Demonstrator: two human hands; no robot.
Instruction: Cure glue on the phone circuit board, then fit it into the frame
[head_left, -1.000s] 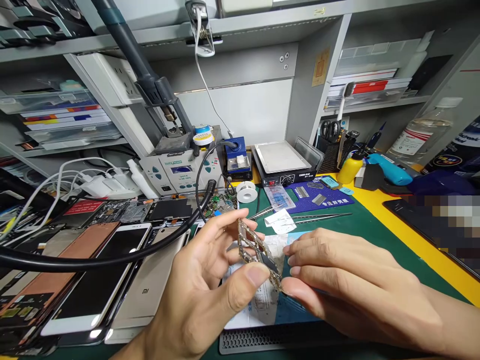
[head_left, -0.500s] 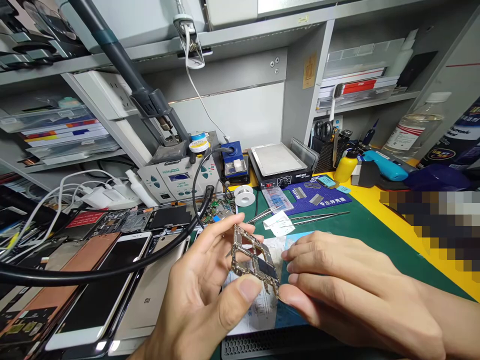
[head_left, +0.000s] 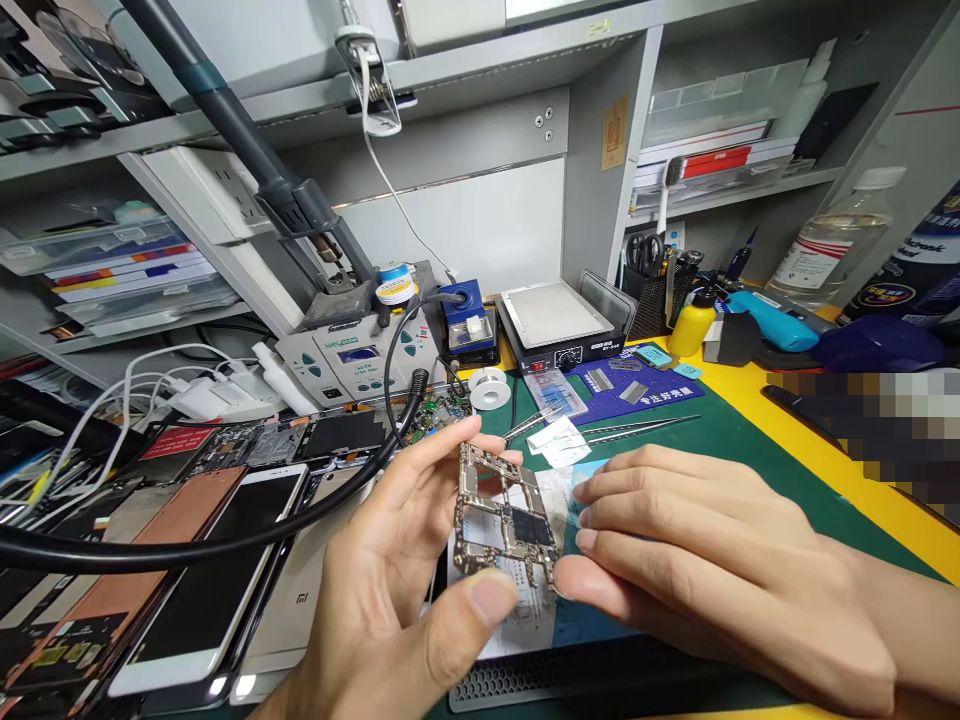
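"What's laid out here?"
"A yellow surface (head_left: 817,450) with a green mat (head_left: 720,440) on it, and a printed sheet (head_left: 517,625) on that."
"Where's the phone logic board (head_left: 506,515)?"
"Raised above the sheet, its long axis running far to near, pinched between thumb and fingers of the left hand (head_left: 397,560)."
"And the right hand (head_left: 697,560)?"
"Farther off, to the right, fingers loosely together, thumb at the board's near corner; contact is unclear."
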